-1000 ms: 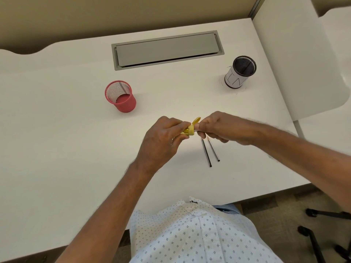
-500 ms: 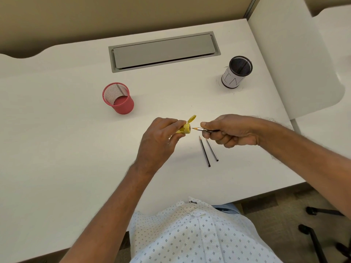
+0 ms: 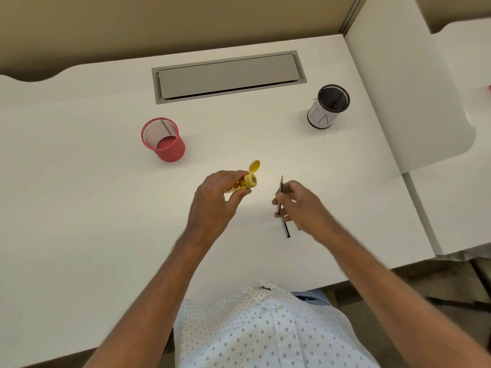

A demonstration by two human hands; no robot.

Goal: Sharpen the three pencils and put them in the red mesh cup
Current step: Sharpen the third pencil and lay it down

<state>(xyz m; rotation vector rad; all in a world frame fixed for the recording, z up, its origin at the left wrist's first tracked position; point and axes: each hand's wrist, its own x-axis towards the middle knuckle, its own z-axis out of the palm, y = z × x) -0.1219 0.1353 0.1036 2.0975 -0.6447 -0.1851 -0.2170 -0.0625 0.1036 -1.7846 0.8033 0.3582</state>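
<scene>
My left hand [image 3: 215, 205] holds a small yellow sharpener [image 3: 249, 181] above the desk, its flip lid open. My right hand [image 3: 301, 205] is shut on a dark pencil [image 3: 280, 185] whose sharp tip points away from me, clear of the sharpener. Under that hand a second pencil [image 3: 287, 231] lies on the white desk [image 3: 79, 208], and only the end of a third pencil [image 3: 299, 228] shows beside it. The red mesh cup [image 3: 170, 148] stands upright to the far left of my hands, with nothing visible inside.
A black mesh cup with a white label [image 3: 322, 116] stands at the back right. A grey cable hatch [image 3: 228, 77] is set into the desk's far side. A white divider panel [image 3: 398, 88] bounds the right edge.
My right hand has pulled the pencil out of the sharpener, moved right and toward me, and turned the tip away from me. My left hand still holds the sharpener.
</scene>
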